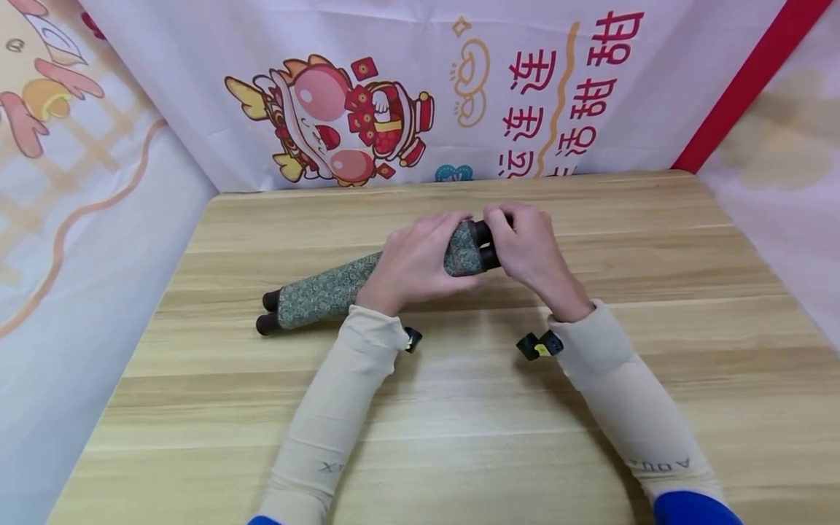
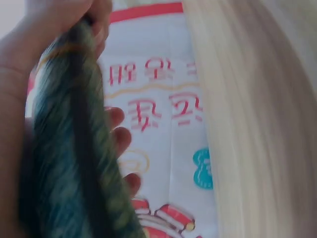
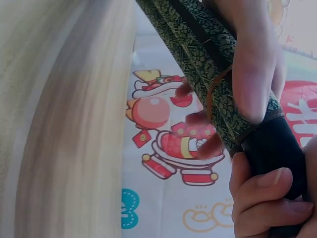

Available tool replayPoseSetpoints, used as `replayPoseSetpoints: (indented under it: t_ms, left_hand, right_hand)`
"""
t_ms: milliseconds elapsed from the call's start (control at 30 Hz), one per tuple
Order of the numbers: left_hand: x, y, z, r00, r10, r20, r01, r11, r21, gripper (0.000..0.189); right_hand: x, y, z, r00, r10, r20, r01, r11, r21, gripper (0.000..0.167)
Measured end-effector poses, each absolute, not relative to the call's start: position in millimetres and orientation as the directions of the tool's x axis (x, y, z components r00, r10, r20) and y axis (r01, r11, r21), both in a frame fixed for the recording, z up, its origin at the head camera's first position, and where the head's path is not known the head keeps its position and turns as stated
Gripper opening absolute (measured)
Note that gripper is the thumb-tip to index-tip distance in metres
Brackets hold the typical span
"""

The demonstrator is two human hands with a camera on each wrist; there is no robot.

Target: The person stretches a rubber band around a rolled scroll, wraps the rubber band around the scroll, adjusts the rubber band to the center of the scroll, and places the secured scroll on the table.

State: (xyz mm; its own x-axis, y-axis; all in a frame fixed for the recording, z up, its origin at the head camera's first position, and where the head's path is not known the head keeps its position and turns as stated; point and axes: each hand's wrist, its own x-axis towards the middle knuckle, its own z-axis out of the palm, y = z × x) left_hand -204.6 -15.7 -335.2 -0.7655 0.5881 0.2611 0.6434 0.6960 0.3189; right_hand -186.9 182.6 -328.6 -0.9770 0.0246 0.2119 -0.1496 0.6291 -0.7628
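Observation:
A rolled scroll (image 1: pixel 321 293) with green patterned cloth and two dark roller ends (image 1: pixel 267 324) at its left lies slantwise over the table in the head view. My left hand (image 1: pixel 420 257) grips it near its right end, thumb on the near side and fingers beyond. At that right end, my right hand (image 1: pixel 525 244) curls its fingers around the dark roller ends. In the right wrist view, a thin brown band (image 3: pixel 213 96) circles the cloth near the left thumb. The left wrist view shows the green cloth (image 2: pixel 64 148) blurred, with left fingertips (image 2: pixel 121 139) behind it.
The wood-grain table (image 1: pixel 459 437) fills the middle of the head view. Behind it hangs a white printed cloth (image 1: pixel 249 29) with a cartoon figure and red characters, and more printed cloth hangs at both sides. Small black wrist cameras (image 1: pixel 541 345) sit at both cuffs.

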Motion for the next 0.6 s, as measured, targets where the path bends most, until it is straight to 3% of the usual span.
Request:
replayPoseSetpoints:
  t_ms: [133,333,600]
  left_hand:
    - [-208.2,-17.1,-338.8,-0.773,0.585,0.248,0.635,0.7,0.327,0.078]
    - [-212.2,-28.7,-341.6,-0.816,0.565,0.124,0.572,0.759,0.31,0.09]
    - [-208.6,-15.0,-338.7,-0.758,0.598,0.259,0.65,0.67,0.358,0.083]
  right_hand:
    - [-188.3,184.8,-329.1,-0.981,0.015,0.191,-0.142,0.612,-0.778,0.046]
    - [-191.1,190.7,-336.4,-0.993,0.04,0.112,-0.069,0.578,-0.813,0.045]
    - [-188.7,186.2,-329.8,-0.984,0.025,0.174,-0.12,0.622,-0.774,0.047]
